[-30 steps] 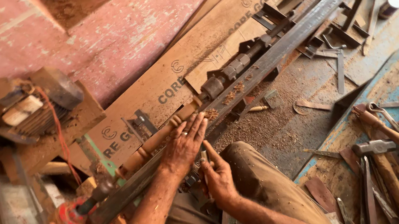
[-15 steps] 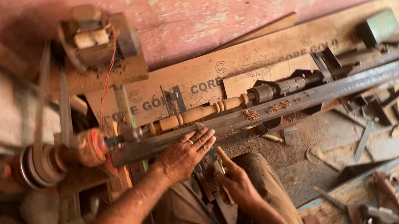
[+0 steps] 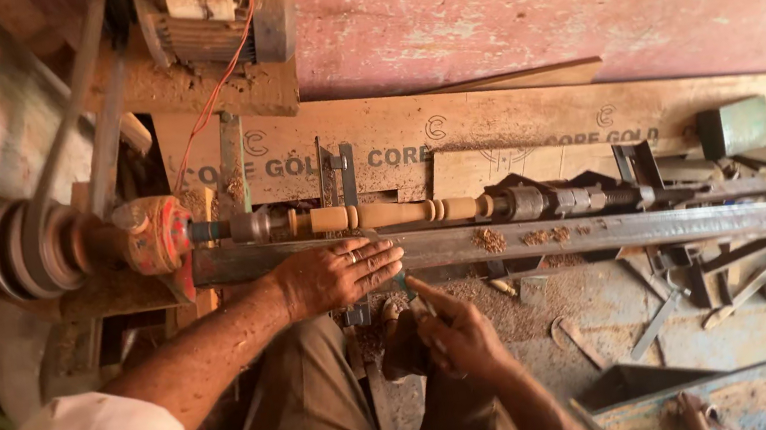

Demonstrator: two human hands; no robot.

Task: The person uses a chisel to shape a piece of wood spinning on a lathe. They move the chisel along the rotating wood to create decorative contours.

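The turned wooden spindle [image 3: 383, 214] lay mounted in the lathe, its long axis running left to right, just beyond the steel rail [image 3: 608, 232]. The left hand [image 3: 336, 274] rested flat and open on that rail, directly below the spindle and the nearer of the two hands. The right hand [image 3: 457, 335] sat lower, further from the rail, curled around a small tool I could not make out; sawdust [image 3: 488, 240] lay on the rail
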